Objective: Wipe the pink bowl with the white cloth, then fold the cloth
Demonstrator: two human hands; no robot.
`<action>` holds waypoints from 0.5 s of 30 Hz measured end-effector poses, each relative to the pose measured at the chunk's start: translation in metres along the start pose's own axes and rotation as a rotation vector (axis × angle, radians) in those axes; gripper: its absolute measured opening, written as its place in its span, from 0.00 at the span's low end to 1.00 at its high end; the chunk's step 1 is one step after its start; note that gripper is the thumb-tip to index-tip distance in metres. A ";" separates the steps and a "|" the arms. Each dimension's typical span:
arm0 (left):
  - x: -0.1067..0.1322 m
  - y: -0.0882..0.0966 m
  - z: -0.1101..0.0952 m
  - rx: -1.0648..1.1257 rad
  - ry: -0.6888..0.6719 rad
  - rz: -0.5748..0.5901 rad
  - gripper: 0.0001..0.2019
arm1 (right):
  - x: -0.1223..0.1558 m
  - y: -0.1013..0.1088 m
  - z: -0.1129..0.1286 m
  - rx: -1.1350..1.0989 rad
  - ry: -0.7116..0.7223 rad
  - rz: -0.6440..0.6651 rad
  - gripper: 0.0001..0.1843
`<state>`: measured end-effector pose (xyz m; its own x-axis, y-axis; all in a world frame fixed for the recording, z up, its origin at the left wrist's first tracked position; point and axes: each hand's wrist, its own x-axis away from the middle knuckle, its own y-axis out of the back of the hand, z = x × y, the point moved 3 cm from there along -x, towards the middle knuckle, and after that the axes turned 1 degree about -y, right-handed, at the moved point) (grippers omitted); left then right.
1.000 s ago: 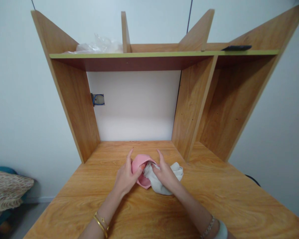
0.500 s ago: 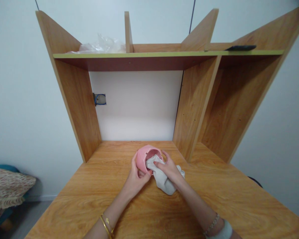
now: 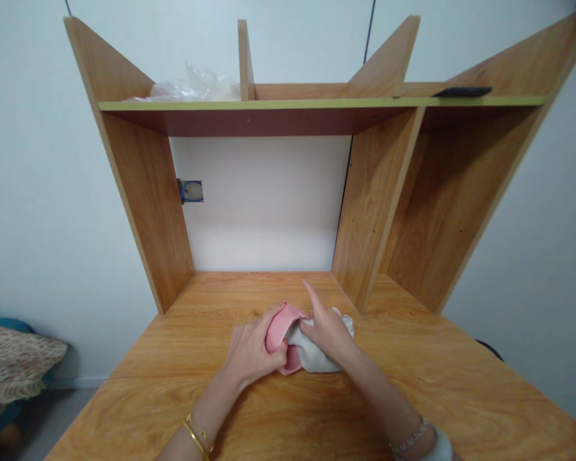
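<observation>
A pink, hollow, rounded container [image 3: 279,325] lies tilted low over the desk, its opening turned toward the right. My left hand [image 3: 255,346] grips it from the left, thumb at the rim and fingers over the top. A light grey cloth [image 3: 317,353] runs from the opening out to the right and droops to the desk. My right hand [image 3: 327,330] presses the cloth at the opening, with the index finger stretched upward and the other fingers closed on the cloth. The part of the cloth inside the container is hidden.
The wooden desk [image 3: 182,384] carries a hutch with a shelf [image 3: 297,105] above. Clear plastic wrap [image 3: 192,86] and a flat black object [image 3: 463,92] lie on that shelf. An open socket box [image 3: 191,191] shows at the back left. A patterned cloth [image 3: 19,355] hangs at far left.
The pink container has turned and come down nearer to me, its opening now facing more to the right. My left hand has shifted round it; my right index finger has lifted away.
</observation>
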<state>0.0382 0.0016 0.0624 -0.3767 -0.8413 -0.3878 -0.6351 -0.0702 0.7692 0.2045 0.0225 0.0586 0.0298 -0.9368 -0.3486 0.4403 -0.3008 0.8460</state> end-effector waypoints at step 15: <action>-0.006 -0.012 0.016 0.417 0.041 -0.073 0.41 | -0.005 -0.019 -0.012 -0.608 -0.150 -0.147 0.35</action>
<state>0.0374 0.0161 0.0475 -0.2991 -0.8631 -0.4069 -0.8805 0.0853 0.4663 0.2069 0.0346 0.0393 -0.1763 -0.9216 -0.3459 0.8616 -0.3144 0.3985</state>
